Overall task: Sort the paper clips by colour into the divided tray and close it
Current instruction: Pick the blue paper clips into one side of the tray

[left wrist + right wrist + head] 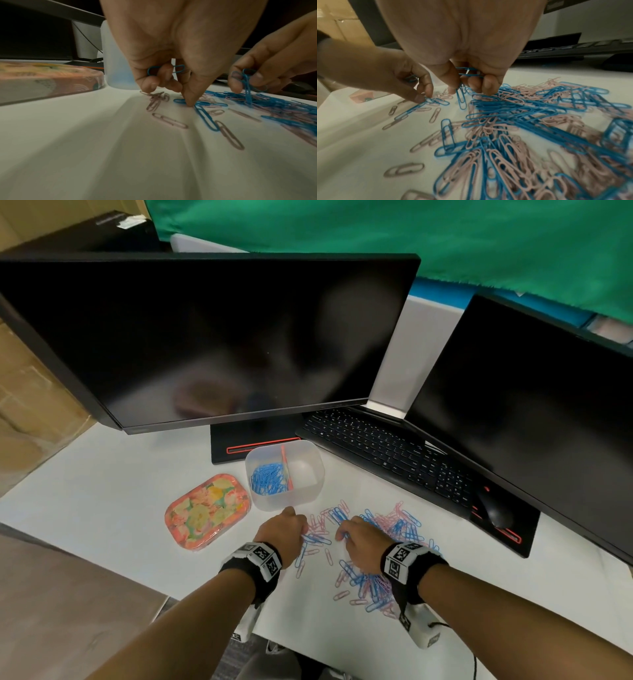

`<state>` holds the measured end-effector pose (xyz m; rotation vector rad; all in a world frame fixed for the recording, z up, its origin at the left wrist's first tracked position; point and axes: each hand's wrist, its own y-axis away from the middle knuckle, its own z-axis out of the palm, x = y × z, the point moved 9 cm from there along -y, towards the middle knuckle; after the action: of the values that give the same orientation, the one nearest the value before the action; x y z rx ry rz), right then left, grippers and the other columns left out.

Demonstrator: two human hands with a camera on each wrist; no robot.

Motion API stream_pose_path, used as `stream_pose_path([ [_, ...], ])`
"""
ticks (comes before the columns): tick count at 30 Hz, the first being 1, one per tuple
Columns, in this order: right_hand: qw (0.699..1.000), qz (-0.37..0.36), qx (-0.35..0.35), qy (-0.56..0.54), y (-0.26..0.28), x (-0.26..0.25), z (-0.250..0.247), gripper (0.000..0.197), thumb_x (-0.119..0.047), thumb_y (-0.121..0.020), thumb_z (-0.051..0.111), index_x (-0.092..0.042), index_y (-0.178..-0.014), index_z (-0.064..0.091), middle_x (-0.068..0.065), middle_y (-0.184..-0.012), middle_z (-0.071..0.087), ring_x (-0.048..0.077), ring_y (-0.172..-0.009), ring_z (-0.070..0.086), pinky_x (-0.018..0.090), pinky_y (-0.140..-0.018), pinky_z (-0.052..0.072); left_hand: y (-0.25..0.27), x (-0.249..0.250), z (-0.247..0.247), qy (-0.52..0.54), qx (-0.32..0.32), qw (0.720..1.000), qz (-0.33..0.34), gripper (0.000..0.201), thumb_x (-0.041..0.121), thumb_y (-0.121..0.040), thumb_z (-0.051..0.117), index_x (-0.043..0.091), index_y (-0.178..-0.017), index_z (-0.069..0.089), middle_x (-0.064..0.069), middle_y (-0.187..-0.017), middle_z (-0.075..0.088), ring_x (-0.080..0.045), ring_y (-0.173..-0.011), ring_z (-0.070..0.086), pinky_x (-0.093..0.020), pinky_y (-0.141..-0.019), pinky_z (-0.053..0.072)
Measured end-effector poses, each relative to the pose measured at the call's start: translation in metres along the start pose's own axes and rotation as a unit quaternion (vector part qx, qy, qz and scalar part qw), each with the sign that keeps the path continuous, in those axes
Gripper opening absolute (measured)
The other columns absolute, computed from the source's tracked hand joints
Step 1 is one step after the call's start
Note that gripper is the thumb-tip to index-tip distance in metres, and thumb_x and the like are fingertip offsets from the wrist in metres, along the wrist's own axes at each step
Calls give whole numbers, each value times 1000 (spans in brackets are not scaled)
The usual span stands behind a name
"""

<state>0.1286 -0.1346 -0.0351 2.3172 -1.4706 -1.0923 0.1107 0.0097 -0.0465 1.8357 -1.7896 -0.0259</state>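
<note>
A translucent divided tray (310,496) stands on the white desk with blue clips (269,478) in its left compartment; the right one looks empty. Its floral lid (207,512) lies to the left. A mixed pile of blue and pink paper clips (380,546) is spread in front. My left hand (171,89) holds blue clips (165,69) in its curled fingers, and one fingertip presses a blue clip (180,101) on the desk. My right hand (467,88) grips a small bunch of blue clips (468,73) above the pile (513,121).
A black keyboard (387,453) and mouse (495,508) lie behind and right of the pile. Two dark monitors (205,337) (531,405) stand at the back. Bare white desk (113,508) stretches left of the lid.
</note>
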Motion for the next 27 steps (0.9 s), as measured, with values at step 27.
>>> stream_pose_path([
  [27, 878, 33, -21, -476, -25, -93, -53, 15, 0, -96, 43, -6, -100, 57, 13, -76, 61, 24, -63, 62, 29, -58, 53, 24, -20, -96, 710, 103, 688, -109, 19, -4, -89, 41, 4, -90, 58, -11, -77, 61, -20, -63, 64, -29, -58, 55],
])
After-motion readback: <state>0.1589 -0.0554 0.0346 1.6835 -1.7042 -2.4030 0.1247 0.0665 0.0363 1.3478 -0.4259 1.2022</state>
